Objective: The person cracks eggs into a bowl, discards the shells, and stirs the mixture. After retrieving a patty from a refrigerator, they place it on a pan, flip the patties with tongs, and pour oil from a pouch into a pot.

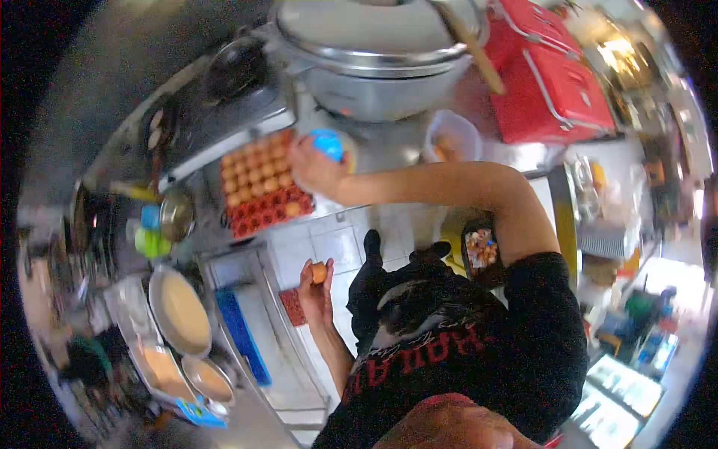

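From where I stand, the left hand (314,290) has its fingers closed round one brown egg (319,272), held out low in front of the body. In this view it hangs over the tiled floor (334,245), well apart from the table (390,139), so a slip there would probably cost the egg. A grip just firm enough to stop it rolling looks right to me; a hard pinch at the tips could crack the shell.

The right hand (318,166) reaches across to the table, at the edge of the red egg tray (258,219) and against or just over a bright blue item (327,142). It is blurred, and I cannot tell whether its fingers are together or apart, or clamped on anything. The tray's far rows are full of eggs; the near rows are mostly bare cells, with one lone egg (293,209) among them. In a spot this tight, the wrist is best kept high and the fingers lowered from above, so that the forearm brushes neither the tray nor the pale tub (470,133) near it. The big pot (366,93) behind leaves little slack, so short, slow moves would serve best.
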The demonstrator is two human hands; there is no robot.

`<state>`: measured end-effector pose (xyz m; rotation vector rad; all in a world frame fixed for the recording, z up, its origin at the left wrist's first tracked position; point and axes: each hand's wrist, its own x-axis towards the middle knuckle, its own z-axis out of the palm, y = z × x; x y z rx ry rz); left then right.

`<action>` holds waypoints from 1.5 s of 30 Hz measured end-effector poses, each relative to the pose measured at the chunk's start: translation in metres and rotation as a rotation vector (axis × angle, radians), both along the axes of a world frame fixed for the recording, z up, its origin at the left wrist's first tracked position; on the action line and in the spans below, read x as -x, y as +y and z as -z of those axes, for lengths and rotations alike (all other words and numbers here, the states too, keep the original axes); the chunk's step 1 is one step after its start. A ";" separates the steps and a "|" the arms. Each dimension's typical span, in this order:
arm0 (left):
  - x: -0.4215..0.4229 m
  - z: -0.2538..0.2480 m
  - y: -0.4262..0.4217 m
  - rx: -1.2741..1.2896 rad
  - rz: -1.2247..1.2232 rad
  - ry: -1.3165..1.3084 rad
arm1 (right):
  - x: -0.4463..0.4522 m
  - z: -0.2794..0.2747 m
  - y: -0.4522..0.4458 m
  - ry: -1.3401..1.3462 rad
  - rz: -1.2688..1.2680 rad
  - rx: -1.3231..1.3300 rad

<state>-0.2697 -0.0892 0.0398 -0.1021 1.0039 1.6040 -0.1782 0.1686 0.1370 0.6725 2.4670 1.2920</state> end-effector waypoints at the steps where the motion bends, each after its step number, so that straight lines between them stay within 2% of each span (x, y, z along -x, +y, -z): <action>1: -0.003 -0.003 0.006 0.010 0.030 0.030 | -0.010 0.001 0.002 0.100 -0.016 0.104; 2: -0.005 -0.002 0.009 0.021 0.078 0.029 | -0.021 0.002 0.003 0.199 -0.037 0.210; 4: -0.006 0.001 0.015 0.042 0.130 0.038 | -0.039 0.029 0.018 0.686 -0.072 0.396; 5: -0.005 0.003 0.016 0.053 0.196 0.074 | -0.055 0.043 0.027 0.945 0.006 0.459; 7: -0.009 -0.004 0.020 0.027 0.266 0.131 | -0.113 0.020 0.023 1.191 0.107 0.697; 9: -0.013 -0.006 0.025 0.017 0.316 0.167 | -0.156 0.047 0.017 1.317 0.258 0.798; 11: -0.014 0.001 0.034 0.026 0.379 0.187 | -0.179 0.094 0.004 1.163 0.567 0.983; 14: -0.026 -0.002 0.052 -0.021 0.447 0.192 | -0.178 0.194 -0.019 1.141 0.782 1.072; 17: -0.041 -0.016 0.065 -0.041 0.479 0.180 | -0.170 0.243 -0.030 1.298 0.844 1.024; 20: -0.049 -0.022 0.066 -0.094 0.499 0.179 | -0.173 0.205 -0.043 1.270 0.739 0.924; 23: -0.047 -0.014 0.060 -0.065 0.486 0.181 | -0.187 0.138 -0.045 1.493 0.645 0.983; 26: -0.046 -0.016 0.053 -0.018 0.452 0.162 | -0.239 0.096 -0.023 1.419 0.423 0.690; 28: -0.043 -0.011 0.051 0.016 0.433 0.149 | -0.273 0.128 0.012 1.457 0.562 0.646; 31: -0.040 -0.005 0.051 -0.044 0.453 0.131 | -0.294 0.148 0.047 1.136 0.730 0.747; 36: -0.043 -0.007 0.054 -0.069 0.471 0.180 | -0.306 0.217 0.073 0.968 0.631 0.677; 38: -0.040 0.009 0.053 -0.064 0.495 0.282 | -0.303 0.252 0.085 0.952 0.594 0.625; 40: -0.049 0.003 0.062 -0.173 0.451 0.189 | -0.303 0.272 0.099 0.947 0.553 0.581; 43: -0.045 0.013 0.075 -0.151 0.521 0.154 | -0.305 0.288 0.113 0.951 0.485 0.515; 45: -0.060 0.005 0.087 -0.205 0.569 0.170 | -0.306 0.265 0.101 1.017 0.479 0.551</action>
